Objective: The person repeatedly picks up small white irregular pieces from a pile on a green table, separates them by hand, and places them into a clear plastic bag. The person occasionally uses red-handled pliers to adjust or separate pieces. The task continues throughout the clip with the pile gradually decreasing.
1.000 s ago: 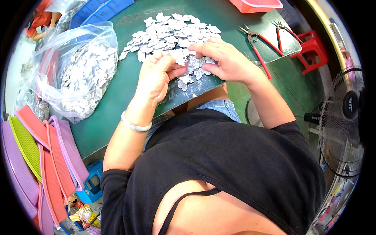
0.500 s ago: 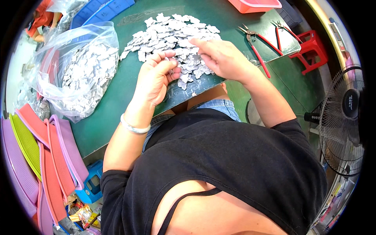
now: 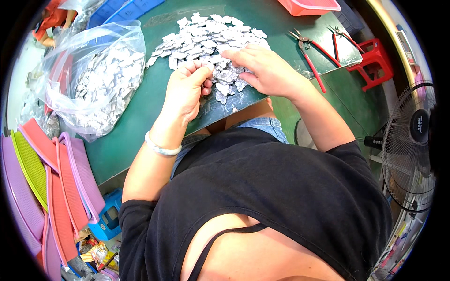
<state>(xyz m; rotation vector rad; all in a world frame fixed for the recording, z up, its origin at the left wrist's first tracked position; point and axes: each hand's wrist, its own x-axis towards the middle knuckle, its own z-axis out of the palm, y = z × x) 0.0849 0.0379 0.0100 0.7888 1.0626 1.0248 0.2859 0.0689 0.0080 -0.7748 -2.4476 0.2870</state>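
Note:
A heap of small flat silver-grey metal pieces (image 3: 201,40) lies on the green table (image 3: 150,100) in front of me. At the heap's near left side, my left hand (image 3: 187,89) is closed, thumb pressed against curled fingers; whatever is between them is hidden. My right hand (image 3: 269,72) reaches over the heap's right side, palm down. Its index finger and thumb are apart, the fingertips at the pieces, and I see nothing held in it. A few loose pieces lie between the two hands near the table's edge.
On the left stands a clear plastic bag (image 3: 58,93) full of similar pieces, with a blue crate (image 3: 136,10) behind. Red-handled pliers (image 3: 313,68) and cutters (image 3: 335,44) lie right, near a pink basket (image 3: 309,7). Stacked coloured baskets (image 3: 65,187), a red stool (image 3: 375,65) and a fan (image 3: 408,140) flank me.
My left thumb and fingers have drawn closer together, the hand turning slightly inward. My right hand has shifted slightly and still hovers at the heap. The whole view has moved a little.

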